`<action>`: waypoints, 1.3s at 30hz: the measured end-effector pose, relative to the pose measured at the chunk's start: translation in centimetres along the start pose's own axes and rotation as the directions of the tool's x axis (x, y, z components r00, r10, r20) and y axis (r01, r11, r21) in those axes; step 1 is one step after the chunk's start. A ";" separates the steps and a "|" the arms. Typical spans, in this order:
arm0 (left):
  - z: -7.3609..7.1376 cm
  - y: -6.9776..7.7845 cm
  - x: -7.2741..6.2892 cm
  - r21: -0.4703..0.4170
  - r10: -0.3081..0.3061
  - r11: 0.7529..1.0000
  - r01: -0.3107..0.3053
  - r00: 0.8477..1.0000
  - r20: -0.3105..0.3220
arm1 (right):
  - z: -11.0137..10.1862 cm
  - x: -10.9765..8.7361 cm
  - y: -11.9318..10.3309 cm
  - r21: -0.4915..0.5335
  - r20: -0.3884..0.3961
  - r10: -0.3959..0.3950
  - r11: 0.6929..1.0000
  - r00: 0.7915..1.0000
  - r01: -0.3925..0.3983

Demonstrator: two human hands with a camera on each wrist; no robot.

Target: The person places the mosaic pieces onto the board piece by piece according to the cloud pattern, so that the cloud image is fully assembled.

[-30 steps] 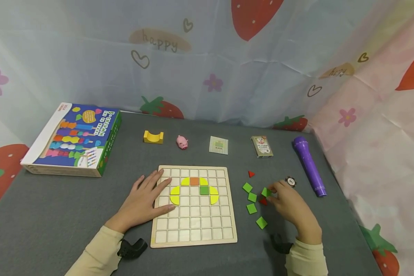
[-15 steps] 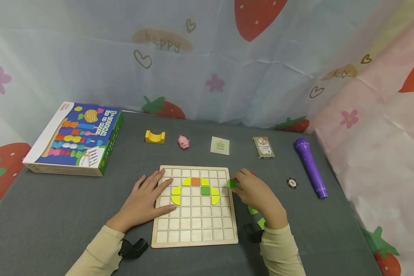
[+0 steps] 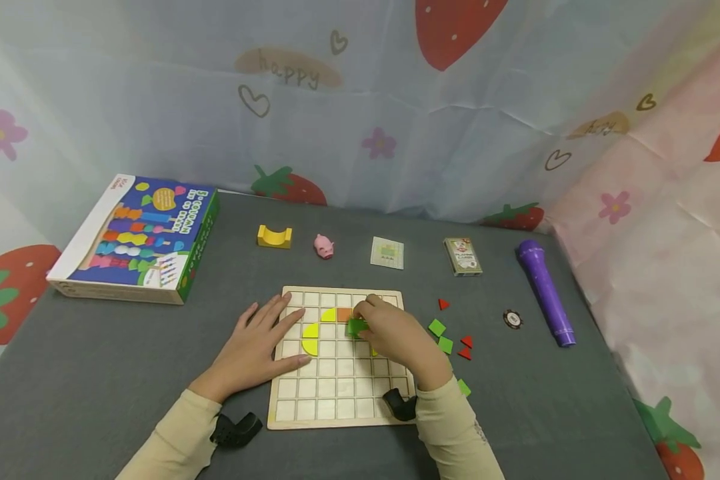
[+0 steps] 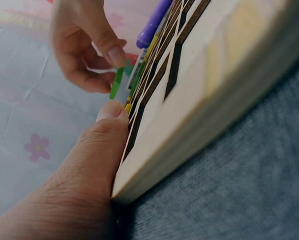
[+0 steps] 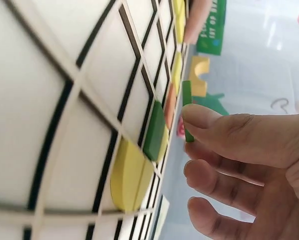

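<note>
A light wooden grid board (image 3: 330,408) lies flat on the table. My left hand (image 3: 253,348) rests over its left edge with straight fingers; the thumb (image 4: 102,135) shows at the rim in the left wrist view. Between thumb and fingers my right hand (image 3: 399,337) pinches a green square tile (image 5: 187,90), held on edge just above the grid. Near it in the grid sit another green tile (image 5: 155,131), an orange square (image 3: 344,315) and yellow quarter-circle pieces (image 3: 310,347). The right hand hides part of these pieces in the head view.
Loose green tiles (image 3: 437,327) and red triangles (image 3: 465,355) lie right of the board. Behind are a yellow arch block (image 3: 274,237), pink pig (image 3: 323,247), pattern card (image 3: 387,253) and card box (image 3: 463,257). A chip (image 3: 513,319), purple microphone (image 3: 546,293) and game box (image 3: 141,237) flank them.
My right hand has picked a green tile from the loose pieces and carried it left over the board. The left hand has stayed on the board's edge.
</note>
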State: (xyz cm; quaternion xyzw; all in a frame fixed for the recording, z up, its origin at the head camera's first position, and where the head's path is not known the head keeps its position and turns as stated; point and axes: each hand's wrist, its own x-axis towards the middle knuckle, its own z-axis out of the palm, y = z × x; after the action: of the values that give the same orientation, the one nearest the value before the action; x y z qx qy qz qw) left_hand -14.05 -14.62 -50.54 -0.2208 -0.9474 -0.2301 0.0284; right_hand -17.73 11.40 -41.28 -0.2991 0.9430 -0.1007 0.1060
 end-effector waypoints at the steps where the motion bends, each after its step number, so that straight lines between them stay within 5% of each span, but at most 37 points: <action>1: 0.0 0.0 0.0 -0.001 -0.001 1.000 0.001 1.000 0.001 | 0.1 0.2 -0.1 -0.010 0.005 0.000 1.000 1.000 0.000; 18: 0.0 0.2 0.0 -0.005 0.010 1.000 -0.011 0.999 -0.042 | 0.9 1.4 -1.3 -0.090 0.047 -0.019 0.996 0.999 0.023; 39: 0.0 0.1 0.1 0.000 -0.010 1.000 0.010 1.000 0.011 | -0.2 0.4 -0.3 -0.039 -0.005 -0.007 0.999 1.000 0.006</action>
State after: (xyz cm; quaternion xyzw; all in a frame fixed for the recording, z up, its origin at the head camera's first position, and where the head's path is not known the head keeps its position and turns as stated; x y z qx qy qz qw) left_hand -14.08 -14.52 -50.51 -0.2171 -0.9486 -0.2293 0.0221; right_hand -17.92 11.00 -41.11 -0.3039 0.9440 -0.0833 0.0975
